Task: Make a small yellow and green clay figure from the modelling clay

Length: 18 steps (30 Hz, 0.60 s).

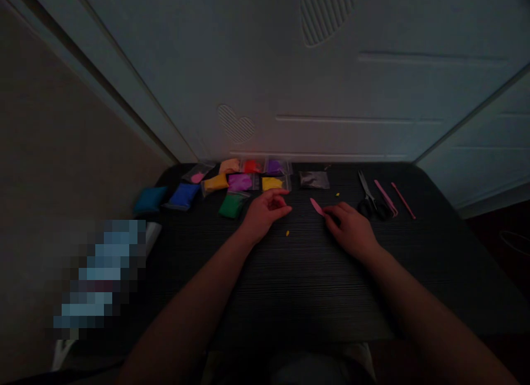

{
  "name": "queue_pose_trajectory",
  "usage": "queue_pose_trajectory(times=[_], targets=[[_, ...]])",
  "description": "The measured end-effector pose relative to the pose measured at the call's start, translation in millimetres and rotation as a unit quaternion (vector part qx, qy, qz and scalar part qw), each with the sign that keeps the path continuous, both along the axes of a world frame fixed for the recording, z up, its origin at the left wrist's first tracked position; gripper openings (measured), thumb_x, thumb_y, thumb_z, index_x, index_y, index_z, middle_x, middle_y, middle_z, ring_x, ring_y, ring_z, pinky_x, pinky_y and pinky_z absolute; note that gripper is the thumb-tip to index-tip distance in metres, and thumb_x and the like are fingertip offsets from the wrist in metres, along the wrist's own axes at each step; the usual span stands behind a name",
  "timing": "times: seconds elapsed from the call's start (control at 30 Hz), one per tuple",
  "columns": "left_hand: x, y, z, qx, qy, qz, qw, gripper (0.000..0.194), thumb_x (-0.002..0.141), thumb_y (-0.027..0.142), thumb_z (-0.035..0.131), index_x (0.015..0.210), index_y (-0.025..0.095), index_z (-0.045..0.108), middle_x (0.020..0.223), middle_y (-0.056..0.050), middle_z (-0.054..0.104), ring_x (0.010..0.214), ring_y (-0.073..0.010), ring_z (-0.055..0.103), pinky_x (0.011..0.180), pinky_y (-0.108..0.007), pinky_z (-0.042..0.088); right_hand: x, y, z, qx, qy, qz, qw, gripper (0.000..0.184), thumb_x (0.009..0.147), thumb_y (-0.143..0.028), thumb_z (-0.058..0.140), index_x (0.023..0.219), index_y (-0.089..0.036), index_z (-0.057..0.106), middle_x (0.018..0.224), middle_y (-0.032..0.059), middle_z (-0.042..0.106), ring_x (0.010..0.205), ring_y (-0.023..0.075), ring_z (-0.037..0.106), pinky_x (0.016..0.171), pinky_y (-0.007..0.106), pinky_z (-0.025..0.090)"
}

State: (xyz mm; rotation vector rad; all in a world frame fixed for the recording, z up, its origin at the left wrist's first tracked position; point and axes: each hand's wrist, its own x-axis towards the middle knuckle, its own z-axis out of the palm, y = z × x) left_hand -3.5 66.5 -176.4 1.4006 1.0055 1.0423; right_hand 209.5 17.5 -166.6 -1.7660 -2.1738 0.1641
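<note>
Nearest, a tiny yellow piece (287, 233) lies on the dark table (290, 302), probably light and squashable: pinch its sides gently. Right hand (351, 230) grips a pink blade-like tool (317, 206), seemingly stiff, best held by its rear end. Left hand (260, 216) curls loosely, contents unclear; beyond, a yellow packet (272, 183).

Blur masks a pale object (101, 272); the top edge cuts a striped relief (327, 15).

Counter (306, 296): free at 6 o'clock, between the forearms
Colored zip bags (182, 196): block 10 to 12 o'clock
Scissors (368, 195), pink tweezers (385, 197): obstruct 2 o'clock
Center gap: pink knife (316, 206) juts in
</note>
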Motion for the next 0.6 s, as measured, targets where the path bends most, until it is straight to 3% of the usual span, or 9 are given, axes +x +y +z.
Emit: queue_pose_trajectory(times=[0.2,0.6], targets=[[0.5,-2.9,2.9,-0.015,-0.002,-0.019,1.000,0.039,0.063,0.024,0.063,0.100,0.020,0.053,0.080,-0.001,0.061,0.079,-0.0145,0.055,0.080,-0.034,0.039,-0.6,0.4,0.1,-0.008,0.003,0.006,1.000,0.025,0.081,-0.029,0.038,0.099,-0.023,0.054,0.090,0.0026,0.055,0.082,0.0153,0.052,0.071,0.026,0.040],[-0.7,-2.5,2.3,-0.009,-0.001,-0.032,0.999,0.041,0.064,0.022,0.062,0.103,0.020,0.051,0.084,-0.002,0.062,0.083,-0.0151,0.056,0.081,-0.035,0.040,0.1,0.2,-0.3,-0.006,-0.001,0.005,1.000,0.024,0.081,-0.029,0.038,0.099,-0.024,0.053,0.090,0.0025,0.054,0.081,0.0155,0.052,0.070,0.026,0.040]])
